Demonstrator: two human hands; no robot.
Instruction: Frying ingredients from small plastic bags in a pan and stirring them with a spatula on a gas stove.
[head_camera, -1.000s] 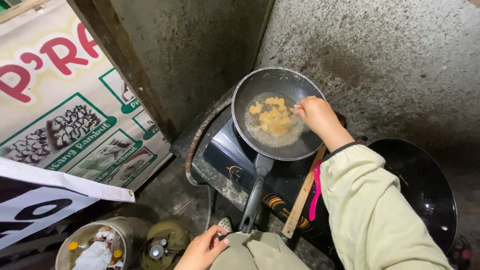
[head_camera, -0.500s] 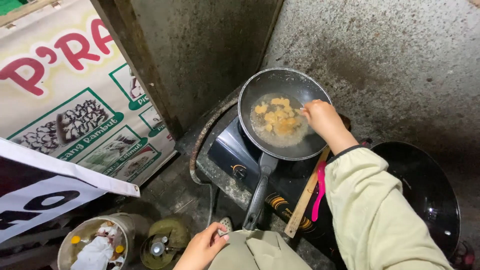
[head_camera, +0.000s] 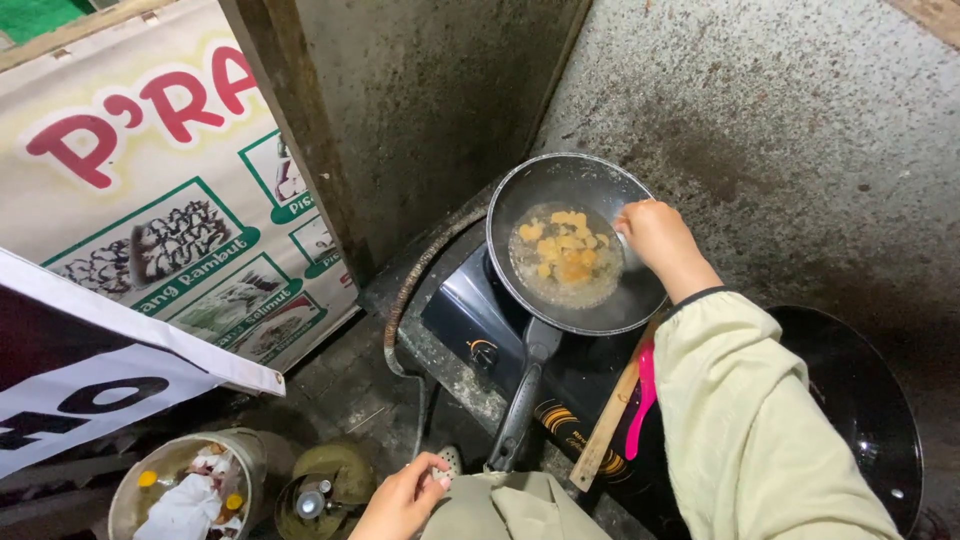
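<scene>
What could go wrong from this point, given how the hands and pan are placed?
The right hand reaches low over the frying pan, where yellow pieces sit in bubbling liquid, so a splash might burn it. The pale sleeve hangs near the rim. The pan handle juts toward the left hand; a knock may tip it.

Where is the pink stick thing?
In the head view, the pink plastic utensil lies on the black gas stove, right of the wooden stick and tucked against the cream sleeve.

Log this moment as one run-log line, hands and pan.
right hand: over frying pan, at yellow pieces in oil | left hand: low, holding nothing seen | pan: on dark stove | wooden stick: beside pan handle
</scene>
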